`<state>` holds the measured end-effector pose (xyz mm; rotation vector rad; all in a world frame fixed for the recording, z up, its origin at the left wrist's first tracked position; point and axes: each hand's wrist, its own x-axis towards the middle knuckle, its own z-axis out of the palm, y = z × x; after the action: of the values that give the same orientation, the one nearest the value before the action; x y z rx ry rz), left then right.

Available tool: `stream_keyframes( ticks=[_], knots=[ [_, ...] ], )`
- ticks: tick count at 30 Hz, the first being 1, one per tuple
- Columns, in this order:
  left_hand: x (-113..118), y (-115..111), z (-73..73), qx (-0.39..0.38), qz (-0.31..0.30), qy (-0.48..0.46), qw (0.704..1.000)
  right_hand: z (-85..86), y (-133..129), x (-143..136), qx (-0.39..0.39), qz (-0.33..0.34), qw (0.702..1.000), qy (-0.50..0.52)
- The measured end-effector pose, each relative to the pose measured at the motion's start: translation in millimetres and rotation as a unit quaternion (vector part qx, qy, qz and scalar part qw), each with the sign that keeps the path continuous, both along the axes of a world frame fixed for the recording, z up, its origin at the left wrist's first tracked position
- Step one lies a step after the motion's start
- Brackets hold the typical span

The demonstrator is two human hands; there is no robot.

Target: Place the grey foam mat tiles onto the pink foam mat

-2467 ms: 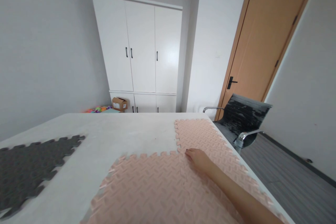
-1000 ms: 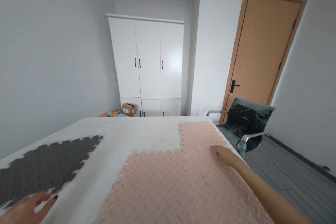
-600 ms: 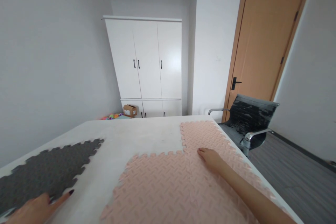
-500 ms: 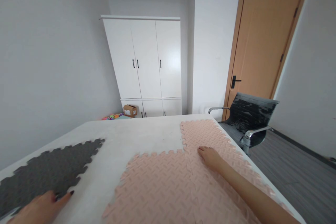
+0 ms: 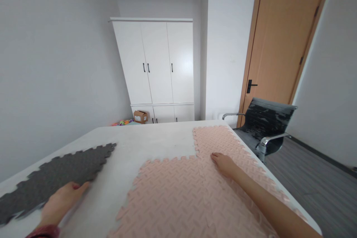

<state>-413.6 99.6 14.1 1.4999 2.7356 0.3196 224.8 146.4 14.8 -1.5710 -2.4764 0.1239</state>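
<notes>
Pale grey and matte, the table (image 5: 156, 145) fills the lower half of the head view and carries two sets of interlocking foam mats. Nearest the camera, the left hand (image 5: 63, 202) lies palm down at the near edge of the dark grey textured foam puzzle mat (image 5: 55, 176), its fingers (image 5: 80, 186) stretched flat and close together, tips touching the mat's toothed border; nothing is gripped. Half a second ago that hand lay lower and further left, only its fingertips at the mat's near edge, so it has slid up along the border, and the grey mat looks a little nearer the pink ones than before. To the right, the joined pink foam puzzle mats (image 5: 173, 197) form an L shape along the table's right side. The right hand (image 5: 224, 163) rests flat on them just beside the seam between two tiles, fingers extended and holding nothing; it has barely shifted since the earlier pictures. The grey mat stays well apart from the pink ones, bare table between them. Beyond the table's far right corner stands a black mesh office chair (image 5: 264, 126). Further back are a white three-door wardrobe (image 5: 154, 63), a small cardboard box (image 5: 140, 116) on the floor at its foot, and a closed brown wooden door (image 5: 279, 44).
</notes>
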Motion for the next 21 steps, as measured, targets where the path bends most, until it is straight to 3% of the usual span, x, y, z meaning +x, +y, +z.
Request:
stream_keyframes(
  ticks=[4, 6, 8, 11, 14, 16, 20, 21],
  knots=[
    [31, 19, 34.6, 0.096, -0.004, -0.064, 0.993, -2.7, 1, 1, -0.012, -0.004, 0.999, 0.034],
    [56, 26, 52.5, 0.148, -0.058, -0.095, 0.983, -3.8, 4, 4, -0.026, -0.003, 0.998, 0.059],
    [86, 27, 65.6, 0.183, -0.158, -0.132, 0.961, -3.9, 9, 8, -0.045, -0.003, 0.995, 0.092],
    [133, 21, 71.8, 0.184, -0.309, -0.176, 0.916, -0.9, 16, 8, -0.066, -0.011, 0.985, 0.158],
    [176, 13, 63.5, 0.151, -0.407, -0.187, 0.881, 5.8, 19, -3, -0.081, -0.027, 0.967, 0.241],
    [199, 12, 53.3, 0.122, -0.464, -0.185, 0.858, 10.0, 17, -14, -0.128, -0.05, 0.926, 0.351],
    [227, 17, 35.2, 0.081, -0.497, -0.161, 0.849, 14.3, 14, -21, -0.243, -0.138, 0.761, 0.585],
    [230, 19, 32.4, 0.074, -0.493, -0.157, 0.853, 14.6, 15, -18, -0.254, -0.159, 0.737, 0.606]
  ],
)
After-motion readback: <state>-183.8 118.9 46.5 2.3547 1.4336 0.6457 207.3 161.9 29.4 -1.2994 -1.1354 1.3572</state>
